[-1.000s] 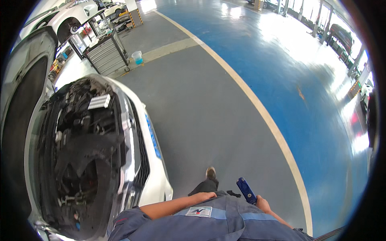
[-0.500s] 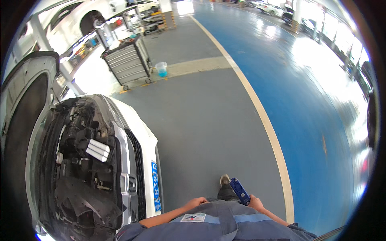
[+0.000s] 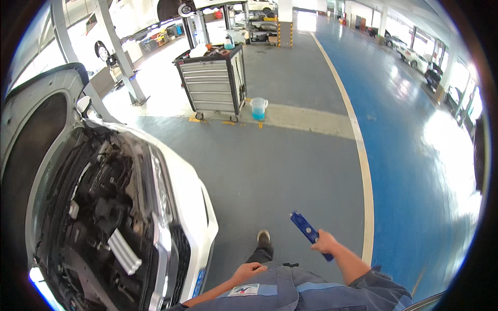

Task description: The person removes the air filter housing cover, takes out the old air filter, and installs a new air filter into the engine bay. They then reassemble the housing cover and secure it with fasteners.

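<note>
My right hand [image 3: 326, 243] is closed around a dark blue, bar-shaped handheld device [image 3: 306, 228] with round silvery spots on its face. The device points forward and left, above the grey floor. At my waist, my left hand [image 3: 249, 271] hangs in front of my overalls with its fingers curled together; I see nothing in it. To my left stands a white car [image 3: 194, 199] with its hood [image 3: 44, 111] raised. Over its dark engine bay [image 3: 106, 207] lies a white ribbed object [image 3: 124, 251] made of parallel bars.
A grey tool cabinet [image 3: 211, 85] on casters stands ahead, with items on top. Beside it on the floor sits a clear jug [image 3: 258, 109] with blue liquid. Lift posts [image 3: 122, 62] rise at the far left. A pale line [image 3: 358, 135] divides the grey floor from a blue lane [image 3: 415, 176].
My right hand has swung forward with the blue device, away from my body. The view has shifted: the cabinet and jug appear farther right, and the car's front has slid nearer the lower edge.
</note>
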`<state>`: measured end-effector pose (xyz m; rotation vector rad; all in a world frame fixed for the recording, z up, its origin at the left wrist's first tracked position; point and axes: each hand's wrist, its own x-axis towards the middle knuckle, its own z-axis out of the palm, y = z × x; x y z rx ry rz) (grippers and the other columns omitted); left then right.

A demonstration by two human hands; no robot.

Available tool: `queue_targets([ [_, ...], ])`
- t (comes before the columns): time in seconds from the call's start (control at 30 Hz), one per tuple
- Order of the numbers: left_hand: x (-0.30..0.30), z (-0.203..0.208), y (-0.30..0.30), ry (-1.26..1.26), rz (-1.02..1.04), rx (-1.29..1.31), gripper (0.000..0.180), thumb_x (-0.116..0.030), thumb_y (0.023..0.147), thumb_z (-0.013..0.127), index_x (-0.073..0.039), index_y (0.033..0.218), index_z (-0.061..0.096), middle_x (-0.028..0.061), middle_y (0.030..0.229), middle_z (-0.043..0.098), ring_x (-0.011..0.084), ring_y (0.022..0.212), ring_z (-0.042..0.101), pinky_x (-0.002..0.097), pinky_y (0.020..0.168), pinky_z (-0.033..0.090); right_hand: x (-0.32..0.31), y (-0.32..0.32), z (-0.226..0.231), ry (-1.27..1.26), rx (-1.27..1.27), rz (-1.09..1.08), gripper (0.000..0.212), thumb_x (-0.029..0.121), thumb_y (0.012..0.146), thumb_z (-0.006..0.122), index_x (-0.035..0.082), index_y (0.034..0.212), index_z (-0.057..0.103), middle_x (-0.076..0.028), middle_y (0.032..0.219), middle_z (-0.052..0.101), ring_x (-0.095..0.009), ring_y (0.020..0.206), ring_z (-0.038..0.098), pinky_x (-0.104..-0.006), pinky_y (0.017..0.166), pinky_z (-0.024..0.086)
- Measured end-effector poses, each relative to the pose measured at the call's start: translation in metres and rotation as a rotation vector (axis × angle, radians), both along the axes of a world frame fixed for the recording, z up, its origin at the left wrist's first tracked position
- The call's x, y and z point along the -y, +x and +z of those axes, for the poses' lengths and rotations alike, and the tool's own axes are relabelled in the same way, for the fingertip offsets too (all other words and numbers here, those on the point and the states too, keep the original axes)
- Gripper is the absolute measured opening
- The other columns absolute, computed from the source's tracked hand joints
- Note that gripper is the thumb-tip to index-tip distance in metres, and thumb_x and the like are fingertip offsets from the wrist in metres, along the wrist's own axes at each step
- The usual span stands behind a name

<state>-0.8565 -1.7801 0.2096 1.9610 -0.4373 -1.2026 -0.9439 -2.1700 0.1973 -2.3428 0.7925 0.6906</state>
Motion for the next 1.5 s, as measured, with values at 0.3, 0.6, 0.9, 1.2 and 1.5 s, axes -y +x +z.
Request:
queue_targets([
  [0.3,0.109,0.032,0.307,0.034,-0.227,0.164,0.052,-0.059,0.101,0.062,-0.012,0.113,0.079,0.0145,0.108,0.079,0.0345,0.101,0.074,0.0431,0.090,0.056,0.174,0.027,-0.145,0.067,-0.606,0.043,0.070,0.054,0.070,0.087,-0.001,0.111,0.078,-0.020,0.116,0.079,-0.035,0.109,0.076,-0.0467,0.093,0.059],
  [0.6,0.156,-0.041,0.563,0.163,0.410,0.114,0.050,-0.050,0.098,0.065,-0.006,0.119,0.078,0.0173,0.112,0.079,0.0328,0.107,0.075,0.0416,0.096,0.056,0.291,0.367,-0.172,0.036,-0.581,-0.073,0.078,0.071,0.080,0.077,-0.002,0.107,0.078,-0.022,0.109,0.078,-0.036,0.104,0.076,-0.0469,0.090,0.059],
  [0.9,0.045,-0.108,0.647,0.692,0.777,-0.119,0.045,-0.044,0.090,0.067,-0.003,0.103,0.081,0.0160,0.092,0.080,0.0355,0.093,0.078,0.0486,0.083,0.059,0.333,0.969,-0.047,-0.010,0.442,-0.044,0.083,0.057,0.083,0.086,-0.007,0.129,0.061,-0.026,0.111,0.075,-0.042,0.104,0.073,-0.0496,0.091,0.058],
  [1.2,0.060,-0.200,0.875,0.534,0.171,0.392,0.048,-0.045,0.097,0.061,0.000,0.104,0.077,0.0174,0.094,0.077,0.0351,0.087,0.074,0.0480,0.082,0.058,0.292,1.230,-0.023,0.648,0.588,-0.425,0.047,0.010,0.081,0.089,0.003,0.119,0.061,-0.009,0.090,0.071,-0.020,0.073,0.071,-0.0391,0.068,0.060],
  [1.5,0.201,-0.057,1.068,-0.060,1.405,0.190,0.038,-0.026,0.101,0.068,0.003,0.124,0.069,0.0117,0.102,0.075,0.0189,0.086,0.071,0.0330,0.082,0.057,0.347,1.369,-0.088,0.612,0.157,-0.253,0.048,0.014,0.075,0.092,0.002,0.115,0.068,-0.011,0.092,0.073,-0.023,0.077,0.072,-0.0420,0.071,0.059],
])
